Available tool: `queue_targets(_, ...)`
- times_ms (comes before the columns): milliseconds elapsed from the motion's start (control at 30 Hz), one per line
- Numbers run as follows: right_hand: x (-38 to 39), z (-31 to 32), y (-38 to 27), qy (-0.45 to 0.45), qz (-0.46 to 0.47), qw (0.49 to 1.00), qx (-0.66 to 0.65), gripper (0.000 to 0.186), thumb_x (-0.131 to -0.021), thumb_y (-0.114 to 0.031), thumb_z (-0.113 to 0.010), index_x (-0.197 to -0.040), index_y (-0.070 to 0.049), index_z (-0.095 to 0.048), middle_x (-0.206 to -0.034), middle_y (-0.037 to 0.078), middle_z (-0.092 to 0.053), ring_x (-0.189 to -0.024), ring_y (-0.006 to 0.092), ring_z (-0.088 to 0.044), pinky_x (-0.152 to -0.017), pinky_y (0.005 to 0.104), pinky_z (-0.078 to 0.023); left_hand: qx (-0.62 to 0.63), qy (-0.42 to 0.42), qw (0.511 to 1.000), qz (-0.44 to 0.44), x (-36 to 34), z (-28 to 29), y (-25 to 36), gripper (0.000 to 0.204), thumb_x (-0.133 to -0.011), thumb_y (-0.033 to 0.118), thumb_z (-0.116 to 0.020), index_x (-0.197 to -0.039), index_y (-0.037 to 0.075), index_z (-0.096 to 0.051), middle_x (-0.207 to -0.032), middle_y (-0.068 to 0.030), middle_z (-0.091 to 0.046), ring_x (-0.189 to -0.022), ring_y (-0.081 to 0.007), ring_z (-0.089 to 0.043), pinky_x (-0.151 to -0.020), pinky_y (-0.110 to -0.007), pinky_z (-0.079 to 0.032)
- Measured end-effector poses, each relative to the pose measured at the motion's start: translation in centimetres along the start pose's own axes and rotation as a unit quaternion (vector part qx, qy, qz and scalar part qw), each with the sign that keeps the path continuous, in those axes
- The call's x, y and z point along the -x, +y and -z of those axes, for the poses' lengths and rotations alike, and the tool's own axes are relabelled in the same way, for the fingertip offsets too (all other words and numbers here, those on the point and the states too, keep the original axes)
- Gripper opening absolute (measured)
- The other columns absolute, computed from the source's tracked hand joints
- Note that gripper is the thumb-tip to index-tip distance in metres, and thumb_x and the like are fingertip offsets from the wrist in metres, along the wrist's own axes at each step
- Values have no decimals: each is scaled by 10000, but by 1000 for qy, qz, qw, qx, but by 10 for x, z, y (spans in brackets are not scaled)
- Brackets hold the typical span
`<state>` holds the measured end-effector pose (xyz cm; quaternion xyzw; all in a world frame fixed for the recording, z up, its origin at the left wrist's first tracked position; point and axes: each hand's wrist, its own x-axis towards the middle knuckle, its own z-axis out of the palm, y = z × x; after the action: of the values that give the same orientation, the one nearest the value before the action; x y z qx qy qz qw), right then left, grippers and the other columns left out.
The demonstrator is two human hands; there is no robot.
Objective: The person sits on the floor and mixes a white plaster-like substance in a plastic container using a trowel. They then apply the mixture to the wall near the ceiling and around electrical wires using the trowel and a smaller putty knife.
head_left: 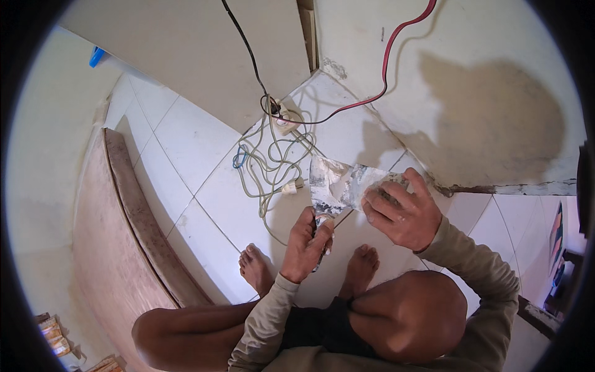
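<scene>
In the head view my left hand (305, 248) grips the handle of a putty knife (325, 183), whose wide, stained blade carries white paste. My right hand (400, 211) has its fingers curled over a second flat scraper (365, 180), smeared with white and dark residue. The two blades meet or overlap in front of my knees, above the tiled floor; whether they touch is hard to tell.
A tangle of pale cables with a plug (291, 186) lies by a power strip (284, 124) and a leaning board (186, 49). A red cable (387, 46) runs along the wall corner (347, 37). A folded mattress-like pad (124, 229) stands at my left.
</scene>
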<state>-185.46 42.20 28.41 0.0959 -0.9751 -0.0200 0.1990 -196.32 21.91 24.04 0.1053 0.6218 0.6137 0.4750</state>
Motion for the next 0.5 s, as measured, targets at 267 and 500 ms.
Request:
queue_targets(267, 60, -34, 55, 11, -525, 695, -491, 281, -795, -54, -617, -1076, -49, -632, -1063, 60, -622, -852, 252, -633, -731, 489, -518, 37, 93, 994, -40, 1, 16, 18, 81, -927, 81, -537, -937, 37, -469, -732, -25, -527, -566, -86, -492, -502, -229, -400)
queue_targets(500, 68, -144, 53, 189, -592, 257, -740, 453, -830, -83, -654, -1251, -58, -488, -1167, 104, -570, -994, 229, -605, -817, 463, -508, 22, 96, 995, -29, 4, 16, 4, 137, -922, 105, -519, -1033, 27, -504, -750, -39, -542, -579, -104, -499, -516, -240, -417)
